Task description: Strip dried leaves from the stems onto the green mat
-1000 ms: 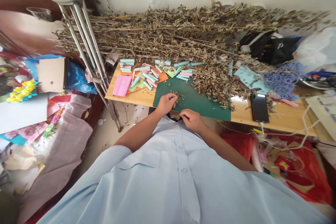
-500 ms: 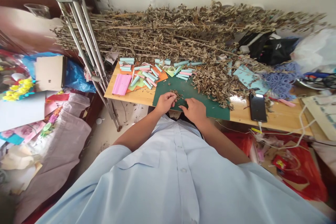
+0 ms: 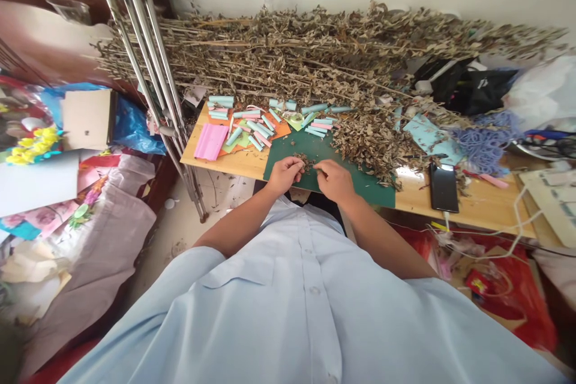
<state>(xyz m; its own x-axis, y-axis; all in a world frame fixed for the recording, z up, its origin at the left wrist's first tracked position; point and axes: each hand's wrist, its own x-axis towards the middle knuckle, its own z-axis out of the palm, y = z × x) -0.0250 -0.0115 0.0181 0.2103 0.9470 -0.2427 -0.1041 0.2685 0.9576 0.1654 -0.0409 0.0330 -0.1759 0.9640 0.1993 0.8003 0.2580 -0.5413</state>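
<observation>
On my feed both hands sit low over the green cutting mat (image 3: 366, 195), close together and curled inward, neither one spread open. The left hand (image 3: 284, 175) is loosely bunched, and its fingertips (image 3: 299, 164) reach a small clump of crumbled dry leaves (image 3: 306, 162) lying at the mat's near part. The right hand (image 3: 333, 181) is curled too, its fingers (image 3: 318, 167) pinched toward the same clump from the other side, so the clump sits between the two, touching or almost touching both. At this resolution I cannot tell whether either hand is actually gripping it – the fingers hide too much. Just past the mat, a heap of loose dried leaves (image 3: 371, 144) spills over its far edge, and long dried leafy branches (image 3: 288, 54) lie behind. To the left, rolled paper tubes in pale blue and pink (image 3: 252, 129) lie on orange and green paper sheets across the wooden table (image 3: 234, 165), well apart from both hands, and a smartphone (image 3: 443, 188) lies off to the right.
</observation>
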